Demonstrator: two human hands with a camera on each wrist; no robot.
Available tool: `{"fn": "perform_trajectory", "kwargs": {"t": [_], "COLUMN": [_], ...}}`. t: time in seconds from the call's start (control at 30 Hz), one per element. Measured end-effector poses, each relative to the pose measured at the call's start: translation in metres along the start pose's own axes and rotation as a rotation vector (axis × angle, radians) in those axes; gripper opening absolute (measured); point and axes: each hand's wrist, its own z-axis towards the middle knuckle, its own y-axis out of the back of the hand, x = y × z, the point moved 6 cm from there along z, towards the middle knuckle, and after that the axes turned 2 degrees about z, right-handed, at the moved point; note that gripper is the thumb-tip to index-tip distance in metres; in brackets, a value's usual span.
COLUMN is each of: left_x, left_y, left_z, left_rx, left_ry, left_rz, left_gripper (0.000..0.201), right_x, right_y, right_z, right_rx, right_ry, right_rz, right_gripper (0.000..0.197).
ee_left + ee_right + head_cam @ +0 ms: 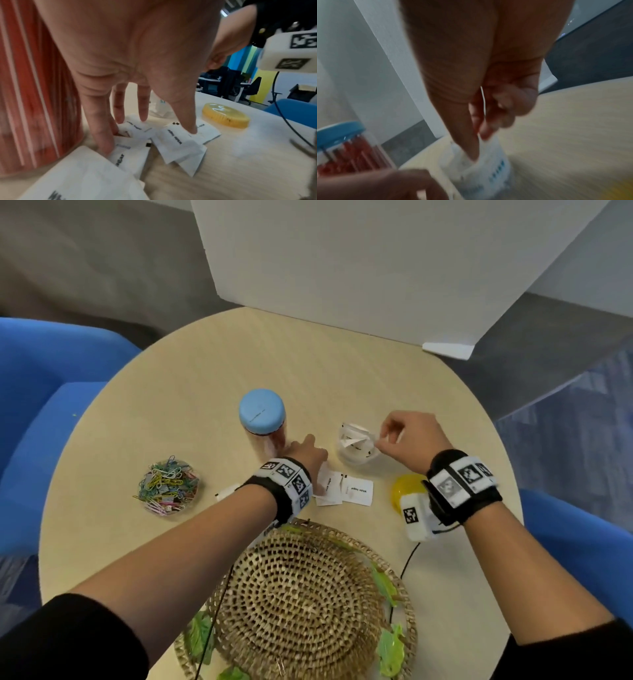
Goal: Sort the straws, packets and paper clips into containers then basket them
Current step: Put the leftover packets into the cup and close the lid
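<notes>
Several white sugar packets (346,491) lie loose on the round table (205,364). My left hand (308,451) reaches down onto them with straight fingers; in the left wrist view the left hand (150,139) touches the packets (178,146) with its fingertips (190,127). My right hand (383,436) pinches one packet (483,102) between thumb and fingers over a small clear container (356,450) that holds other packets. A jar of red straws (262,422) with a blue lid stands just left of my left hand. Coloured paper clips (168,486) fill a clear dish at the left.
A woven basket (298,601) with green leaf trim sits at the near edge. A yellow lid (406,491) lies under my right wrist. A white board (376,268) stands at the table's far side. Blue chairs (41,392) flank the table.
</notes>
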Motion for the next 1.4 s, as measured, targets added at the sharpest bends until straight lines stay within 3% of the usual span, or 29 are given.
{"fn": "perform_trajectory", "kwargs": {"t": [0.1,0.17,0.27,0.47,0.6,0.73,0.83,0.97,1.17,1.27,1.4], "left_x": [-0.006,-0.011,-0.016,-0.021,-0.014,0.006,0.017,0.007,0.032,0.07,0.129], "left_y": [0.005,0.007,0.01,0.017,0.014,-0.02,-0.043,0.007,0.036,0.03,0.017], "left_z": [0.004,0.006,0.015,0.027,0.023,0.04,0.065,-0.004,-0.086,-0.113,-0.12], "left_rx": [-0.039,-0.042,-0.062,-0.047,-0.046,0.129,0.188,0.045,-0.053,-0.041,-0.042], "left_ry": [0.005,0.012,0.049,0.028,0.04,0.122,0.088,-0.012,-0.123,-0.056,0.132], "left_rz": [0.007,0.036,0.006,0.032,-0.034,-0.003,0.008,-0.038,-0.178,-0.14,-0.123], "left_gripper": [0.08,0.079,0.054,0.027,0.038,0.039,0.041,0.046,0.042,0.04,0.03], "right_x": [-0.018,-0.024,-0.023,-0.033,-0.03,-0.025,-0.024,-0.017,0.047,0.08,0.102], "right_y": [-0.033,-0.056,-0.079,-0.091,-0.092,-0.088,-0.086,-0.077,-0.09,-0.106,-0.126], "right_z": [-0.02,-0.025,-0.021,-0.018,-0.021,-0.024,-0.027,-0.027,-0.029,-0.029,-0.026], "right_rx": [0.289,0.391,0.353,0.3,0.355,0.367,0.379,0.401,0.515,0.537,0.555], "right_ry": [-0.089,-0.09,-0.015,-0.069,-0.028,0.019,0.037,0.039,0.272,0.385,0.426], "right_rz": [-0.021,-0.056,-0.095,-0.105,-0.138,-0.115,-0.106,-0.068,-0.067,-0.081,-0.123], "right_gripper": [0.007,0.019,0.04,0.024,0.019,0.017,0.017,0.021,0.024,0.014,0.018]}}
